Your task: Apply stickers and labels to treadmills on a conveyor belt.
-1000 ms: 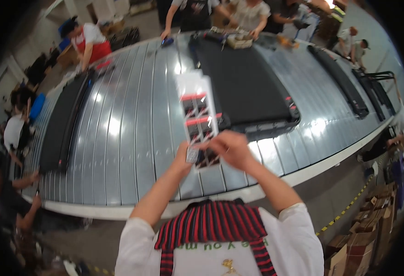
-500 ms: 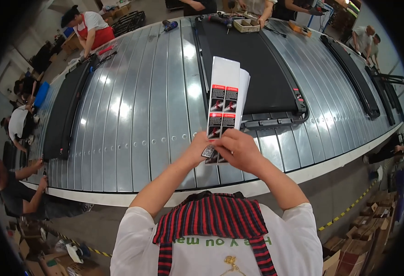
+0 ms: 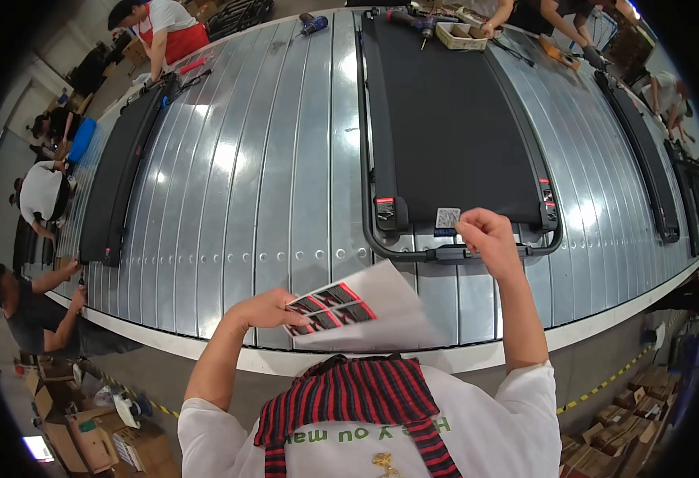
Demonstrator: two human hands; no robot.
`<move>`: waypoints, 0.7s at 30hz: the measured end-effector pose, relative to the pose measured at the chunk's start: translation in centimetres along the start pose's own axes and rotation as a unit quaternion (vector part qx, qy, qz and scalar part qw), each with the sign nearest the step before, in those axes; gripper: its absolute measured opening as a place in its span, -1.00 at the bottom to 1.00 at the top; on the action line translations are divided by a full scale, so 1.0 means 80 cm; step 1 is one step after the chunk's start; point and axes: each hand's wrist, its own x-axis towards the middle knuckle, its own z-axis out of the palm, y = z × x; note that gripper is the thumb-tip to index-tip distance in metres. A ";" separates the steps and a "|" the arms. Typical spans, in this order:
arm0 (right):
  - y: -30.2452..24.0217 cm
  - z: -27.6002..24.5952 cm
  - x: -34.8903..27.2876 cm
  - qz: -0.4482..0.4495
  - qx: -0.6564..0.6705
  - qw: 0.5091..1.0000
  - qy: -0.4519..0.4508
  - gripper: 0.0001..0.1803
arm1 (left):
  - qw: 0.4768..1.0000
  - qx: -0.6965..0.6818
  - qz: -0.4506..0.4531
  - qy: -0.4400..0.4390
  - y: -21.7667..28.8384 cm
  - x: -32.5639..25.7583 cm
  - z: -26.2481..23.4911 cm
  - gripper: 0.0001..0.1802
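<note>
– Left hand?
– Closed on a white sticker sheet, tilted, at the near edge of the metal table
– Right hand?
– Pinching a small pale label by the near end of the black panel (touching it or just above, cannot tell)
– Panel?
– Lying flat on the table, a dark frame around it

the white sheet in the left hand bears red-and-black picture labels, their print too small to read. a pale square label, patterned in grey, sits at the right hand's fingertips, above a dark blue lettered strip. red-and-black labels mark the black frame's corners. green lettering crosses the white shirt, upside down.
</note>
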 end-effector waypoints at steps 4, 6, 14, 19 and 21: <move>0.039 0.041 0.082 0.094 0.024 0.995 -0.020 -0.88 | 0.986 0.156 -0.055 -0.035 -0.051 0.051 -0.038 -0.84; 0.061 0.062 0.114 0.132 0.012 0.991 -0.020 -0.87 | 0.939 0.340 -0.028 0.052 -0.087 0.081 -0.038 -0.88; 0.113 0.093 0.201 0.214 -0.028 0.976 -0.030 -0.88 | 0.808 0.514 0.163 0.237 -0.065 0.163 -0.078 -0.99; 0.123 0.101 0.215 0.242 -0.027 0.969 -0.039 -0.90 | 0.770 0.547 0.213 0.250 -0.031 0.185 -0.094 -0.97; 0.125 0.096 0.213 0.249 -0.020 0.967 -0.038 -0.90 | 0.766 0.540 0.236 0.256 -0.021 0.191 -0.090 -0.97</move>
